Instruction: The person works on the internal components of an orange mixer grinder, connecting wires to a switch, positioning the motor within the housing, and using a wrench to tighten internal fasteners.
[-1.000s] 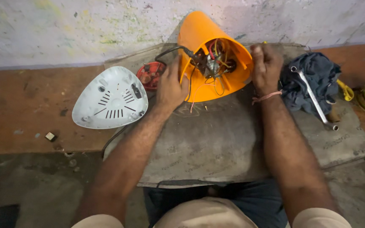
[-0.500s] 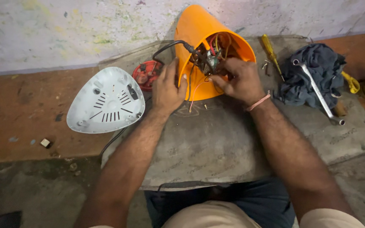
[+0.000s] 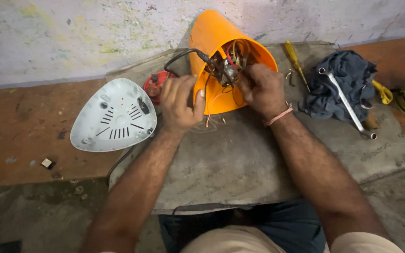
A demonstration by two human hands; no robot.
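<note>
An orange cone-shaped appliance housing point(image 3: 214, 35) lies on its side on a grey mat point(image 3: 254, 164), open end toward me. Inside it sit a motor and coloured wires point(image 3: 226, 65). My left hand point(image 3: 179, 103) grips the housing's left rim. My right hand point(image 3: 261, 89) reaches into the opening, fingers pinched on the wires and parts inside. A black cable point(image 3: 179, 58) runs out of the housing to the left.
A white triangular base cover point(image 3: 113, 117) lies left on the wooden bench point(image 3: 19, 126). A red part point(image 3: 154, 85) sits behind it. Right of the housing are a yellow screwdriver point(image 3: 294, 56), small screws, a dark rag point(image 3: 343, 84) and a steel spanner point(image 3: 348, 103).
My right hand moved from the housing's right rim into the opening, onto the wires. The view shifted and the housing tilted slightly. My left hand stays on the left rim.
</note>
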